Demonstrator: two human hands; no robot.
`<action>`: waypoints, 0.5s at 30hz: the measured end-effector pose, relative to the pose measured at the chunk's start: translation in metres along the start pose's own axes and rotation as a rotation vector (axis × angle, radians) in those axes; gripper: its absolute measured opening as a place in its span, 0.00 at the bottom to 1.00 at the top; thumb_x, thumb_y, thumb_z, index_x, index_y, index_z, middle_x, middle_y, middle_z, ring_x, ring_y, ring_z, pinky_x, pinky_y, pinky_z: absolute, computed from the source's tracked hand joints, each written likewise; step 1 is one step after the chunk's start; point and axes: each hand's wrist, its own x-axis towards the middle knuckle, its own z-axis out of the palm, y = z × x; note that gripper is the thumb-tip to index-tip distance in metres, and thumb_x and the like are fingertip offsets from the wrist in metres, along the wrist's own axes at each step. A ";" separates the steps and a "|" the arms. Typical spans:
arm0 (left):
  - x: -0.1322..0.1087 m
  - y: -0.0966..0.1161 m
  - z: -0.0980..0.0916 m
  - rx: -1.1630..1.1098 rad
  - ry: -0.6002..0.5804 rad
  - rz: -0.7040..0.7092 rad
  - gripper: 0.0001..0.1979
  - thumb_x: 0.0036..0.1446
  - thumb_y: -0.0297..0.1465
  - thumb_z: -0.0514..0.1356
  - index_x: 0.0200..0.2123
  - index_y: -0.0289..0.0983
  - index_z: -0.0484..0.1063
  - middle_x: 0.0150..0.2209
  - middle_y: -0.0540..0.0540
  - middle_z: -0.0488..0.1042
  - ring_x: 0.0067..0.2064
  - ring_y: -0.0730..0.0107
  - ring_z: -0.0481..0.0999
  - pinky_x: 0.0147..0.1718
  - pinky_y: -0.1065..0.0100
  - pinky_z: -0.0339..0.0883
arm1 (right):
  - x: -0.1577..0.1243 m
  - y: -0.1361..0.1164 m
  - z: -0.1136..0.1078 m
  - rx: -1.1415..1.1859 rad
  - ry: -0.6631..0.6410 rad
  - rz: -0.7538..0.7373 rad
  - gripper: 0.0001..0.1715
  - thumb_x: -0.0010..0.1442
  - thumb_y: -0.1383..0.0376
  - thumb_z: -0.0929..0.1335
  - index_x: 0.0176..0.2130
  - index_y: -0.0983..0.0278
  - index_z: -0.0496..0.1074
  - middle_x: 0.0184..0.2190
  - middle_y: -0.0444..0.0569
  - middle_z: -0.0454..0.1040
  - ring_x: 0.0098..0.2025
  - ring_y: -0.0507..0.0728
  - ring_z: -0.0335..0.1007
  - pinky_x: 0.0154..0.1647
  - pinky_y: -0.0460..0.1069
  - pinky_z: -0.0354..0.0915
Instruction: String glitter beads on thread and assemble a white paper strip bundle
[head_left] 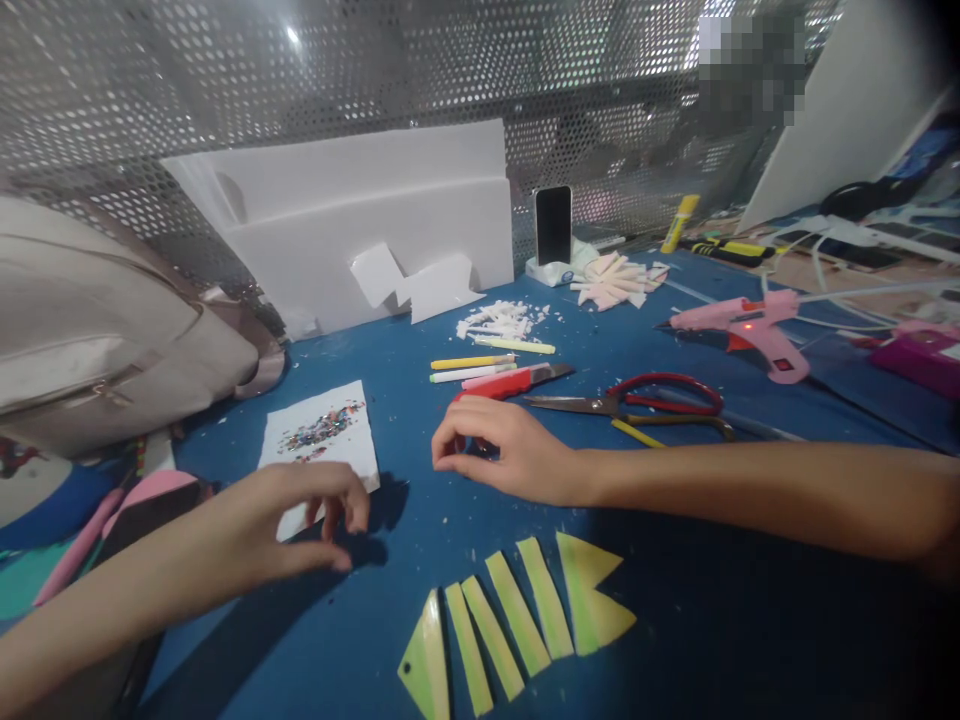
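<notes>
My left hand (315,505) hovers by the near edge of a white paper (360,410) that bears a pile of small colorful beads or sequins (322,430). Its fingers are bent and stand apart from the thumb, with nothing between them. My right hand (506,445) is over the blue table just in front of a red-handled knife (502,383), thumb and index fingertips together. Whatever they may pinch is too small to make out. Nearer to me lies a yellow-green fish cut into separate pieces: a head (427,655), several strips (517,615) and a forked tail (592,595).
Red-handled scissors (660,395) and several markers (472,363) lie beyond my right hand. A pink glue gun (750,325) with a cord stands at the right. White scraps (499,320), a phone (553,225) and white boards (375,200) are at the back. A pale bag (112,320) fills the left.
</notes>
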 end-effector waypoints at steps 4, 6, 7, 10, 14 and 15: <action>0.002 -0.011 0.011 0.079 -0.183 -0.121 0.04 0.44 0.28 0.68 0.27 0.39 0.76 0.28 0.52 0.76 0.31 0.69 0.75 0.29 0.72 0.65 | 0.001 -0.001 0.000 0.008 -0.012 0.005 0.04 0.66 0.67 0.68 0.36 0.64 0.71 0.34 0.44 0.73 0.37 0.51 0.65 0.47 0.49 0.62; 0.003 -0.011 0.015 0.087 -0.195 -0.130 0.04 0.43 0.27 0.68 0.26 0.39 0.77 0.28 0.51 0.76 0.31 0.69 0.75 0.29 0.71 0.65 | 0.001 -0.002 0.000 0.013 -0.015 0.006 0.04 0.66 0.67 0.68 0.36 0.64 0.71 0.34 0.44 0.73 0.37 0.51 0.65 0.46 0.48 0.63; 0.002 -0.011 0.016 0.087 -0.193 -0.129 0.04 0.42 0.27 0.69 0.25 0.39 0.77 0.28 0.51 0.76 0.31 0.69 0.75 0.29 0.71 0.64 | 0.001 -0.002 0.000 0.014 -0.015 0.006 0.04 0.66 0.67 0.68 0.36 0.64 0.71 0.34 0.44 0.73 0.37 0.51 0.65 0.46 0.48 0.63; 0.003 -0.012 0.014 0.088 -0.193 -0.125 0.03 0.42 0.27 0.69 0.25 0.39 0.80 0.28 0.50 0.76 0.30 0.70 0.75 0.28 0.72 0.64 | 0.000 -0.002 0.000 0.012 -0.018 0.004 0.05 0.66 0.67 0.68 0.35 0.64 0.71 0.34 0.44 0.73 0.37 0.51 0.65 0.46 0.48 0.62; 0.001 -0.014 0.013 0.086 -0.210 -0.112 0.06 0.42 0.25 0.67 0.24 0.42 0.82 0.27 0.51 0.78 0.29 0.70 0.76 0.27 0.73 0.63 | 0.000 -0.001 0.000 0.012 -0.022 0.004 0.04 0.66 0.67 0.68 0.36 0.64 0.71 0.34 0.44 0.73 0.37 0.51 0.65 0.44 0.48 0.62; -0.001 -0.013 0.015 0.084 -0.207 -0.105 0.07 0.41 0.24 0.66 0.23 0.43 0.82 0.26 0.51 0.78 0.28 0.71 0.77 0.26 0.74 0.63 | 0.000 -0.001 0.000 0.013 -0.022 0.003 0.04 0.66 0.67 0.68 0.36 0.64 0.71 0.34 0.44 0.73 0.37 0.51 0.65 0.44 0.48 0.62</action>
